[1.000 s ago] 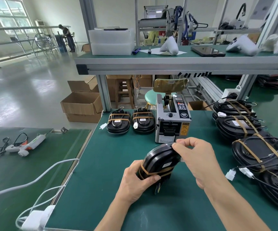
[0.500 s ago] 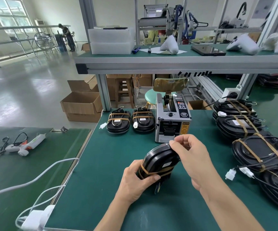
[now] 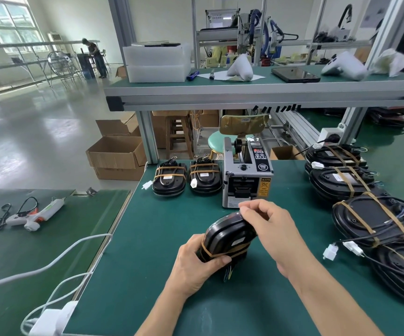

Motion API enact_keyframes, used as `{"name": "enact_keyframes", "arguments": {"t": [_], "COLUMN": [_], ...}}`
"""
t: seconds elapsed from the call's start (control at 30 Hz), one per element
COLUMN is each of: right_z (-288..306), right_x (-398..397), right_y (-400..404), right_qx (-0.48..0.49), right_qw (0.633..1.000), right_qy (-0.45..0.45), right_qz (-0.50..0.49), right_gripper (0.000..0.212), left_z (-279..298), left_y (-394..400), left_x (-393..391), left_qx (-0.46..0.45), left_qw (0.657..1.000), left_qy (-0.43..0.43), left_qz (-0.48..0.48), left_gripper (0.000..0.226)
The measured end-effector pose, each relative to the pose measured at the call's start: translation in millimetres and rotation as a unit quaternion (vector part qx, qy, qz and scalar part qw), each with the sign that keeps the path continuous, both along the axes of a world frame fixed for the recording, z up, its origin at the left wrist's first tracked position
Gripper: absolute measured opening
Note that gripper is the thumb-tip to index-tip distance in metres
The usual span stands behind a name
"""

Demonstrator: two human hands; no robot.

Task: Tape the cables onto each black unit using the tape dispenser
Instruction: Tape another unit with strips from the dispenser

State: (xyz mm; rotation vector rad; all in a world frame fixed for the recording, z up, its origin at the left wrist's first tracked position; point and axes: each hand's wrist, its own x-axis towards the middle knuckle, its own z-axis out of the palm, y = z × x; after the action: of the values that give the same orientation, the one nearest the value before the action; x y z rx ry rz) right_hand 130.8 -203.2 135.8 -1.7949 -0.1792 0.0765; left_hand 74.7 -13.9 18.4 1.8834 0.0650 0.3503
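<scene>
At far left of the frame, a white glue gun (image 3: 36, 213) with a black cord, lying on a dark green side mat (image 3: 14, 251); below it, white cables trailing to a white power adapter (image 3: 50, 320) at the lower left corner. Further up, open cardboard boxes (image 3: 117, 156) on the shiny floor, and a distant person (image 3: 96, 57) standing by a window in the upper left. Toward the middle, a green work table (image 3: 147, 238) with two finished black units (image 3: 187, 177) side by side at its far edge, each strapped with brown tape bands and carrying a white connector. At lower centre, left hand (image 3: 197, 265) gripping the near end of a black unit (image 3: 230, 236), thumb laid over a brown tape band, unit tilted up off the table and held between both hands. Just right of that, right hand (image 3: 272, 231) with fingers curled at the unit's far upper edge, fingertips pinched together there; whether any tape sits in the pinch cannot be told. Directly behind the right hand, grey tape dispenser (image 3: 247, 175) standing upright at centre, yellow caution label on its front. Along the right edge, a row of larger black units (image 3: 370, 214) bound with brown tape, white plugs (image 3: 330, 252) dangling toward the table. Across the top, a raised shelf (image 3: 244, 93) holding white foam trays, a dark tablet and white objects.
</scene>
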Motion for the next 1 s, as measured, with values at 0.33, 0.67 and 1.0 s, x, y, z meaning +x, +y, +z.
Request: {"name": "enact_keyframes", "arguments": {"t": [0.33,0.67,1.0], "right_z": [-3,14,-16], "right_x": [1,-9,87], "right_y": [-1,24,0], "right_qx": [-0.053,-0.266,0.035], "right_qw": [0.999,0.957,0.983], "right_qy": [-0.008,-0.109,0.123], "right_qz": [-0.006,-0.027,-0.131], "right_gripper": [0.018,0.055,0.013], "left_z": [4,13,18], "left_y": [-2,-4,-5], "left_x": [-1,-5,-7], "left_qx": [-0.023,-0.083,-0.116], "left_qw": [0.999,0.996,0.993], "left_qy": [-0.01,-0.043,-0.022], "left_qz": [-0.024,0.007,0.006], "left_gripper": [0.055,0.062,0.057]}}
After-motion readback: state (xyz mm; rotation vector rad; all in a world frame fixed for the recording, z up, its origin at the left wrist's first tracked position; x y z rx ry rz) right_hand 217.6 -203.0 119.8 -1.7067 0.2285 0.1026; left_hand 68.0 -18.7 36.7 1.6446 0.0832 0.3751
